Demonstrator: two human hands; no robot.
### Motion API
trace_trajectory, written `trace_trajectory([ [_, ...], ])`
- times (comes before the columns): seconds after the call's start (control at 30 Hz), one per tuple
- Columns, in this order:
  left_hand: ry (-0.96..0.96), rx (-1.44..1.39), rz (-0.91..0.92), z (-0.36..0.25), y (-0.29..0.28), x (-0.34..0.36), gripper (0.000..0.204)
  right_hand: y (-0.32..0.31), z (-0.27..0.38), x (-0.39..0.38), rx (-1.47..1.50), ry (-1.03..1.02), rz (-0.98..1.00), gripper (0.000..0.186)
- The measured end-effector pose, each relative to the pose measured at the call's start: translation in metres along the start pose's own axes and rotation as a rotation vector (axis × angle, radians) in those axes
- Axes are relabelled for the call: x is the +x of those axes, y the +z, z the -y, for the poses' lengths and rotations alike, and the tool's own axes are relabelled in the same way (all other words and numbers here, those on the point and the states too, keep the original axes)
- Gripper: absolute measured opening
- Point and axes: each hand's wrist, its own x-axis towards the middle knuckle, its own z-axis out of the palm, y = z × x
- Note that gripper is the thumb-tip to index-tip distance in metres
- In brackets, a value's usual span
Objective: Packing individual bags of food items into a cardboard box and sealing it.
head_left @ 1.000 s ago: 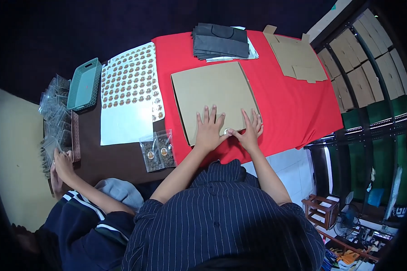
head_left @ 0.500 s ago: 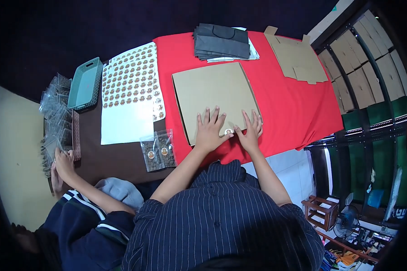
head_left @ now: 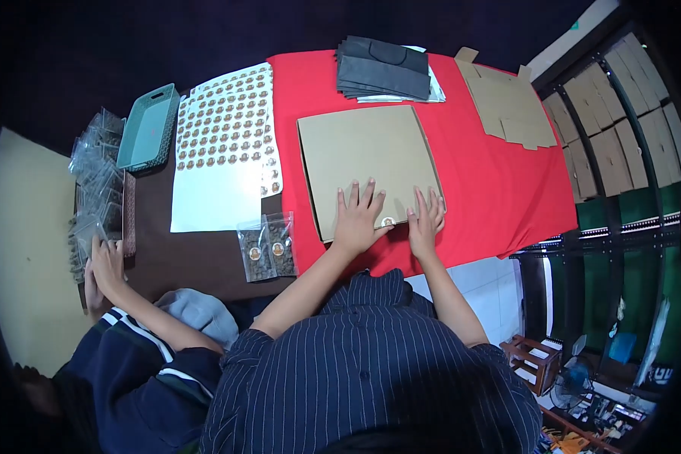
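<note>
A flat brown cardboard box, closed, lies in front of me on the red cloth. My left hand rests on the lid near its front edge, fingers spread, thumb pointing at a small round sticker on that edge. At the front right corner is my right hand, its fingers stretched out over the lid and edge. Neither hand grips anything. To the left of the box lie two clear pouches of dark pieces, each with a round sticker.
Sticker sheets and a green tray lie to the left. Another person's hand is at a pile of clear pouches. Black paper bags and an unfolded carton lie behind, on the red cloth.
The view has shifted slightly. My right hand has drawn a little to the right, away from the sticker. My left hand stays on the lid.
</note>
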Motion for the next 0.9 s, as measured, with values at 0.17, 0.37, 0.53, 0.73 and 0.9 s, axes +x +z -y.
trace_trajectory([
  [0.17,0.0,-0.017,0.024,0.0,-0.005,0.001,0.074,0.0,0.004,-0.001,-0.021,-0.007,-0.016,0.065],
  [0.37,0.008,-0.061,0.017,0.002,-0.009,0.003,0.072,0.004,0.016,-0.005,-0.078,-0.032,-0.045,0.099],
  [0.53,-0.008,-0.061,0.061,0.001,-0.01,0.0,0.074,-0.001,0.018,-0.009,-0.111,-0.014,-0.056,0.09],
  [0.73,0.007,-0.056,0.098,0.002,-0.009,-0.002,0.079,-0.02,0.001,0.013,-0.192,0.091,-0.156,0.072],
  [0.9,0.069,0.018,0.043,0.004,0.003,-0.002,0.088,-0.032,-0.004,0.029,-0.456,-0.059,-0.182,0.079],
])
